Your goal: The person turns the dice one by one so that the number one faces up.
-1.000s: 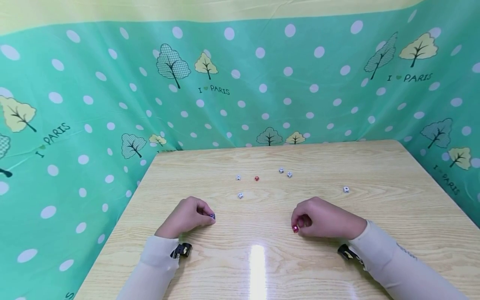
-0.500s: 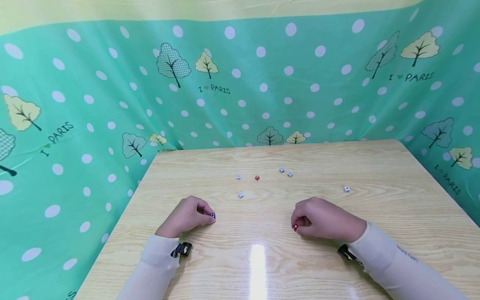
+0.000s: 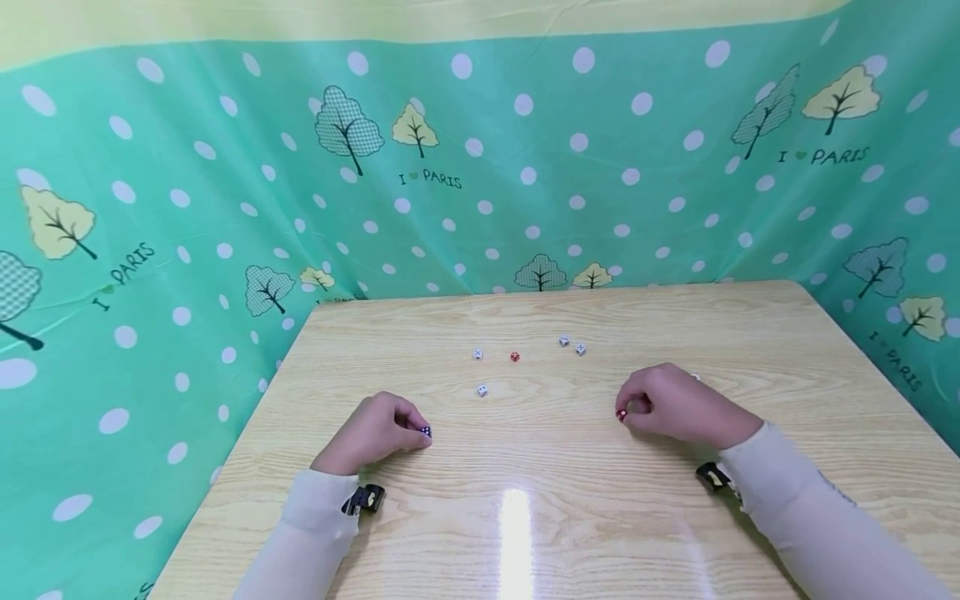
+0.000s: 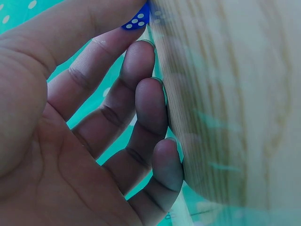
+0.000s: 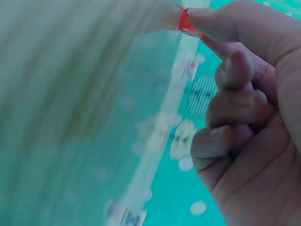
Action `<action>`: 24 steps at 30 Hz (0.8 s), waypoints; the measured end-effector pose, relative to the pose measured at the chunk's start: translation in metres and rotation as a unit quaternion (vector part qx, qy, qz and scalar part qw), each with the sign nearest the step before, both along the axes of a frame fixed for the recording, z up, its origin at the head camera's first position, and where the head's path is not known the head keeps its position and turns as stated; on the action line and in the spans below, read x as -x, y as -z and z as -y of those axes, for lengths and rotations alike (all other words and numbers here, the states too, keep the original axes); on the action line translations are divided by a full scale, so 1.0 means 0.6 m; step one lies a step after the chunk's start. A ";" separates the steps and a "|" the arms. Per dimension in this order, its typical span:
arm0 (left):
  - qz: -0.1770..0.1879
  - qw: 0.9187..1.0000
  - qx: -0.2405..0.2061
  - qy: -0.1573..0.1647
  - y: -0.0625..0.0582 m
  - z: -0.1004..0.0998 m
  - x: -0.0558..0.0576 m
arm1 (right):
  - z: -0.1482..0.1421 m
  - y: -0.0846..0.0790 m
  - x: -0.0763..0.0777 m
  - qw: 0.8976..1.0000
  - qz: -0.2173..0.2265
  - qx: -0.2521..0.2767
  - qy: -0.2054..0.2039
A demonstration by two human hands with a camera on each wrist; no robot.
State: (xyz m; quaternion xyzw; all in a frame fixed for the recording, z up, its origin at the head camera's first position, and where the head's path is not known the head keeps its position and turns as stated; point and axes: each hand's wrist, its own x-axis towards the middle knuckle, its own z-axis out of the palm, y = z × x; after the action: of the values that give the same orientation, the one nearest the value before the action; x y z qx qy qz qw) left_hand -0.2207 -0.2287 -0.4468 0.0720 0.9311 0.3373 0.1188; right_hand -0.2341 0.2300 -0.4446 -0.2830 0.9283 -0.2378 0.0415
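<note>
My left hand (image 3: pixel 382 429) pinches a blue die (image 4: pixel 136 20) with white pips between thumb and index finger, down at the tabletop. In the left wrist view its other fingertips rest along the wood. On the other side, my right hand (image 3: pixel 671 404) holds a red die (image 5: pixel 189 23) between thumb and forefinger, close over the table, with the remaining fingers curled in. Beyond the hands lie a red die (image 3: pixel 514 357) and several white dice, among them one white die (image 3: pixel 482 390) nearest the left hand. Another white die (image 3: pixel 696 377) is mostly hidden behind the right hand.
Farther back sit a white die (image 3: pixel 477 354) and a close pair, one white die (image 3: pixel 564 340) beside a second white die (image 3: pixel 581 349). A green dotted curtain (image 3: pixel 480 167) rises behind the wooden table (image 3: pixel 525 450). Light glares off the table's front.
My right hand has moved away from me and to the right with the red die, now covering most of the rightmost white die. My left hand stays in place.
</note>
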 end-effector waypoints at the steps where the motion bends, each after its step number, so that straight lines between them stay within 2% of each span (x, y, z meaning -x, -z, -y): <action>1: 0.000 1.000 0.000 0.000 0.000 0.000 0.000 | -0.007 0.000 0.004 1.000 0.000 -0.003 0.012; 7: -0.004 1.000 0.004 -0.001 -0.002 -0.001 0.000 | -0.047 -0.003 0.023 0.998 -0.001 -0.015 0.067; 15: 0.005 1.000 -0.004 -0.007 -0.002 -0.001 -0.001 | -0.091 0.002 0.042 0.993 0.002 -0.027 0.115; 24: -0.001 1.000 0.001 -0.005 0.001 -0.002 0.002 | -0.117 0.001 0.050 0.990 -0.004 -0.039 0.138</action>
State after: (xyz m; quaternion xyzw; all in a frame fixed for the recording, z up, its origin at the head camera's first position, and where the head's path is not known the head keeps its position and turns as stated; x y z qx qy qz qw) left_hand -0.2219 -0.2275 -0.4471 0.0679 0.9318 0.3371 0.1160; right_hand -0.2642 0.3005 -0.4451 -0.1511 0.9671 -0.2040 0.0158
